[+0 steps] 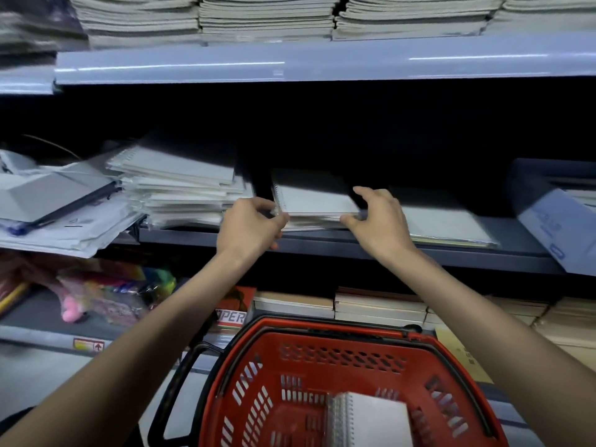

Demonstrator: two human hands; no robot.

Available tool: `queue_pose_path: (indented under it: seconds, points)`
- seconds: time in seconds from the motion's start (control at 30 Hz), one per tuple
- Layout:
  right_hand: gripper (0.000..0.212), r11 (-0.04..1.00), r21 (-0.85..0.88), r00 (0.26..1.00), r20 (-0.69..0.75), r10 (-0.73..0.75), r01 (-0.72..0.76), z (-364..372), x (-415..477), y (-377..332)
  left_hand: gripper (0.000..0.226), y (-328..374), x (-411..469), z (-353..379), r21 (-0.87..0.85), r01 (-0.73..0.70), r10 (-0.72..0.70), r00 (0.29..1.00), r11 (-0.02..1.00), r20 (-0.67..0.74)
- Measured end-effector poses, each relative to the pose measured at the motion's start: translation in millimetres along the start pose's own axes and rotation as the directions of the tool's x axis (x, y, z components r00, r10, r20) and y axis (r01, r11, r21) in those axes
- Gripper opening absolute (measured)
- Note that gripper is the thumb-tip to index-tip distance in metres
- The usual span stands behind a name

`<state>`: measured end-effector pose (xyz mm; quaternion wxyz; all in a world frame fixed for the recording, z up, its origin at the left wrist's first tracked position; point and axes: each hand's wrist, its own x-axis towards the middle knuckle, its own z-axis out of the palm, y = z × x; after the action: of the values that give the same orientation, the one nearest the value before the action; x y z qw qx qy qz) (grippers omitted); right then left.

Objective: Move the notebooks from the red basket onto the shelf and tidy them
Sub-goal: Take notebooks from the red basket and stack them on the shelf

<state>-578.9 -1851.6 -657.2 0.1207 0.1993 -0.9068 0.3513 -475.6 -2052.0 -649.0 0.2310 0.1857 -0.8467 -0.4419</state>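
Stack on shelf is gripped at both front corners — left hand pinched on the spiral side, right hand curled round the other; notebooks are left in basket. If shoved crooked, the leaning pile beside could be toppled.

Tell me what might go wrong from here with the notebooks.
1. The small pile, gripped by the left hand and right hand, sits near the front edge of the shelf; it might slide off.
2. The taller pile beside it looks uneven; a nudge could topple it.
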Motion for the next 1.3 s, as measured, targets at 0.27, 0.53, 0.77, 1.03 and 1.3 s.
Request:
queue_pose_path:
  seconds: [0.27,0.53,0.77,1.03,1.3]
  points:
    - [0.092,0.981,0.185,0.942,0.336,-0.013,-0.052,-60,-47,-6,0.071,3,-36,-19,-0.083,-0.086,0.109,0.935,0.993,0.338]
    - [0.089,0.969,0.061,0.746,0.650,0.144,-0.240,-60,-111,43,0.091,-21,-79,12,-0.028,0.018,0.001,0.831,0.999,0.557]
    - [0.055,0.909,-0.154,0.479,0.809,0.342,-0.388,11,-165,121,0.054,-102,-123,100,0.076,0.307,-0.274,0.679,0.949,0.681]
    - [0.067,0.744,-0.489,0.311,0.696,0.647,-0.455,92,-224,206,0.015,-183,-167,167,0.217,0.569,-0.545,0.504,0.793,0.670]
    - [0.051,0.564,-0.430,0.202,0.640,0.741,-0.705,135,-259,234,0.026,-209,-200,204,0.276,0.590,-0.574,0.404,0.759,0.712]
